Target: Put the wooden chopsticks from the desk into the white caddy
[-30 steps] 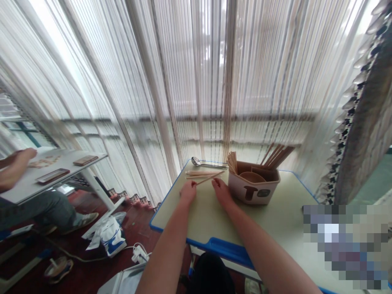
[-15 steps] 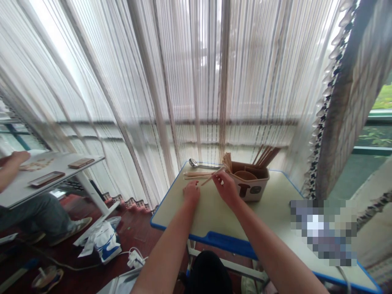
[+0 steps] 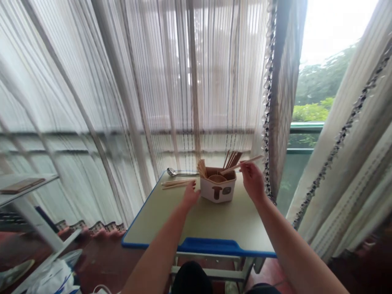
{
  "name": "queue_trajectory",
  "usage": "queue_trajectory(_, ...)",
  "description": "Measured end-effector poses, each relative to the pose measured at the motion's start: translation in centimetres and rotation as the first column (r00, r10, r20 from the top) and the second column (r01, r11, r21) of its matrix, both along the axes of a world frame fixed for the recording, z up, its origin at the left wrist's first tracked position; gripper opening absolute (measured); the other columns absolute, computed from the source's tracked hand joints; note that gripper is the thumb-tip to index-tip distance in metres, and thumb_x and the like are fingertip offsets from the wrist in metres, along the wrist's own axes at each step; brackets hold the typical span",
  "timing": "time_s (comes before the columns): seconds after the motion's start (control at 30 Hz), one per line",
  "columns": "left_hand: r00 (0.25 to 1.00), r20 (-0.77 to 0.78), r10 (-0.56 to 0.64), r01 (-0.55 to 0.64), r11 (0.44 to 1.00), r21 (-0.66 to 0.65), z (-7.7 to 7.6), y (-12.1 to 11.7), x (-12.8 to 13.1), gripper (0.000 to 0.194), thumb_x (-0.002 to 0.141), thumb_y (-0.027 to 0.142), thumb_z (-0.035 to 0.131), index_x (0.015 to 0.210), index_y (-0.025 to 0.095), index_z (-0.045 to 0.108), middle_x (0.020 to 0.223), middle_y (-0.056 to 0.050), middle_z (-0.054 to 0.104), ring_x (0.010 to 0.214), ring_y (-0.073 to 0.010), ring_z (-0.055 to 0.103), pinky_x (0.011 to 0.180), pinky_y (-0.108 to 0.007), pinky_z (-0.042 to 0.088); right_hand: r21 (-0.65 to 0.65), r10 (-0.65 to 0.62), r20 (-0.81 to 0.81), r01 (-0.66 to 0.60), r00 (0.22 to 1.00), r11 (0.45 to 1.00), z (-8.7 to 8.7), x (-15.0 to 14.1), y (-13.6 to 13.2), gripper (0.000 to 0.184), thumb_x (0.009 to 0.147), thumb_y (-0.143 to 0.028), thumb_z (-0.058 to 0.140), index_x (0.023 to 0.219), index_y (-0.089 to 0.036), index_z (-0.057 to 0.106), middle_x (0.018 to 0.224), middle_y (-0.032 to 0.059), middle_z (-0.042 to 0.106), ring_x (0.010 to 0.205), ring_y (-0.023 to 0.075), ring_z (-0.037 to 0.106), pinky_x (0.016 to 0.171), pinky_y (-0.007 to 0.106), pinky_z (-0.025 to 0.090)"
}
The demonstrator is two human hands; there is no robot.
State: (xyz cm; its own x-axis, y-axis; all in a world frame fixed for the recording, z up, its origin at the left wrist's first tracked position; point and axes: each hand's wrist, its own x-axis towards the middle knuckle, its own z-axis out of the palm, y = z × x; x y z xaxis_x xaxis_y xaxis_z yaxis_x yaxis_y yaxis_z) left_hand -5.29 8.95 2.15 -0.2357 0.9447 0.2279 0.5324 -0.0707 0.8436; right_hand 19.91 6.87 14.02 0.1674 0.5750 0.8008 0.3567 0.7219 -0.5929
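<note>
My right hand (image 3: 252,176) is closed around light wooden chopsticks (image 3: 230,168), whose left end slants down over the box and whose other end points up to the right. How many it holds is unclear. My left hand (image 3: 190,197) lies open at the left side of the box (image 3: 208,193), beside the loose light chopsticks (image 3: 174,184) on the table. The pale box has a brown inside and brown marks on its front. Light sticks (image 3: 201,166) stand in its left part, dark brown chopsticks (image 3: 233,158) in its right.
A metal slotted spoon (image 3: 171,172) lies along the back edge of the blue-edged table (image 3: 202,224). Curtains (image 3: 147,81) hang right behind it. At the left stands another table (image 3: 50,179) with a flat wooden piece (image 3: 23,185); a white bag (image 3: 52,278) is on the floor.
My right hand has moved from the left of the box to its right with the chopsticks. My left hand now touches or nearly touches the box. The view has swung right.
</note>
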Motion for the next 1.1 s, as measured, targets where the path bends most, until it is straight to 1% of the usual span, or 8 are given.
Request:
queue_trajectory(0.07, 0.997, 0.072, -0.010, 0.006, 0.999, 0.053, -0.3, 0.6, 1.1, 0.054, 0.077, 0.010, 0.050, 0.129, 0.014, 0.039, 0.130, -0.013, 0.051, 0.108, -0.0158, 0.056, 0.085, -0.026, 0.049, -0.015, -0.012, 0.039, 0.013, 0.999, 1.000, -0.4, 0.3, 1.0, 0.027, 0.087, -0.041, 0.048, 0.093, -0.017, 0.061, 0.089, 0.0074, 0.067, 0.069, 0.0153, 0.063, 0.060, 0.028, 0.050)
queue_trajectory(0.17, 0.997, 0.065, 0.031, -0.040, 0.989, 0.142, -1.6, 1.0, 2.0, 0.056, 0.075, 0.003, 0.037, 0.129, 0.017, 0.038, 0.132, -0.010, 0.049, 0.113, -0.0137, 0.053, 0.087, -0.025, 0.048, -0.080, -0.009, 0.131, 0.020, 0.991, 0.997, -0.9, 0.1, 2.5, 0.029, 0.088, -0.041, 0.046, 0.092, -0.016, 0.062, 0.090, 0.0086, 0.067, 0.071, 0.0160, 0.062, 0.061, 0.028, 0.049)
queue_trajectory(0.27, 0.999, -0.002, 0.038, -0.037, 0.980, 0.196, -3.3, 0.8, 2.0, 0.057, 0.073, 0.004, 0.037, 0.127, 0.019, 0.040, 0.129, -0.008, 0.051, 0.112, -0.0137, 0.052, 0.091, -0.027, 0.046, -0.125, -0.026, 0.269, 0.062, 0.963, 0.990, -1.3, -0.4, 3.6, 0.030, 0.087, -0.040, 0.045, 0.088, -0.017, 0.064, 0.084, 0.0076, 0.068, 0.071, 0.0170, 0.061, 0.064, 0.029, 0.047)
queue_trajectory(0.37, 0.996, -0.081, 0.025, -0.008, 0.978, 0.209, -4.1, 0.4, 1.8, 0.054, 0.073, 0.007, 0.039, 0.126, 0.019, 0.040, 0.129, -0.008, 0.050, 0.112, -0.0140, 0.052, 0.091, -0.027, 0.046, -0.149, -0.037, 0.366, 0.098, 0.930, 0.984, -1.6, -0.7, 4.3, 0.028, 0.087, -0.038, 0.045, 0.085, -0.018, 0.065, 0.081, 0.0063, 0.068, 0.071, 0.0173, 0.061, 0.067, 0.029, 0.044)
queue_trajectory(0.5, 0.991, -0.130, -0.010, 0.039, 0.974, 0.223, -4.0, 0.2, 1.6, 0.052, 0.075, 0.011, 0.040, 0.126, 0.019, 0.039, 0.127, -0.008, 0.051, 0.111, -0.0139, 0.052, 0.091, -0.026, 0.045, -0.178, -0.049, 0.388, 0.127, 0.920, 0.976, -2.2, -0.8, 4.7, 0.027, 0.086, -0.039, 0.046, 0.083, -0.019, 0.065, 0.079, 0.0049, 0.068, 0.070, 0.0172, 0.061, 0.066, 0.028, 0.042)
queue_trajectory(0.77, 0.996, 0.006, -0.093, 0.086, 0.946, 0.313, -4.7, 1.0, 1.7, 0.050, 0.070, 0.007, 0.044, 0.119, 0.017, 0.043, 0.114, -0.009, 0.053, 0.099, -0.0174, 0.056, 0.088, -0.035, 0.046, -0.271, -0.016, 0.406, 0.137, 0.914, 0.953, -3.0, -0.5, 4.4, 0.026, 0.084, -0.037, 0.047, 0.081, -0.019, 0.066, 0.077, 0.0049, 0.069, 0.069, 0.0174, 0.061, 0.064, 0.027, 0.040)
queue_trajectory(0.9, 0.995, 0.018, -0.100, 0.089, 0.942, 0.323, -5.0, 1.1, 1.6, 0.050, 0.070, 0.006, 0.045, 0.119, 0.017, 0.043, 0.113, -0.009, 0.053, 0.097, -0.0175, 0.055, 0.086, -0.035, 0.046, -0.305, -0.019, 0.382, 0.145, 0.924, 0.941, -3.2, -0.3, 4.4, 0.027, 0.083, -0.038, 0.048, 0.080, -0.019, 0.066, 0.075, 0.0049, 0.069, 0.068, 0.0176, 0.061, 0.064, 0.027, 0.040)
queue_trajectory(1.1, 0.994, 0.012, -0.107, 0.097, 0.940, 0.326, -4.9, 0.9, 1.6, 0.050, 0.072, 0.008, 0.045, 0.121, 0.017, 0.043, 0.113, -0.009, 0.053, 0.096, -0.0169, 0.055, 0.085, -0.035, 0.046, -0.302, -0.001, 0.365, 0.120, 0.931, 0.946, -3.4, -0.3, 4.1, 0.029, 0.083, -0.039, 0.047, 0.079, -0.018, 0.066, 0.073, 0.0048, 0.067, 0.067, 0.0168, 0.059, 0.064, 0.027, 0.040)
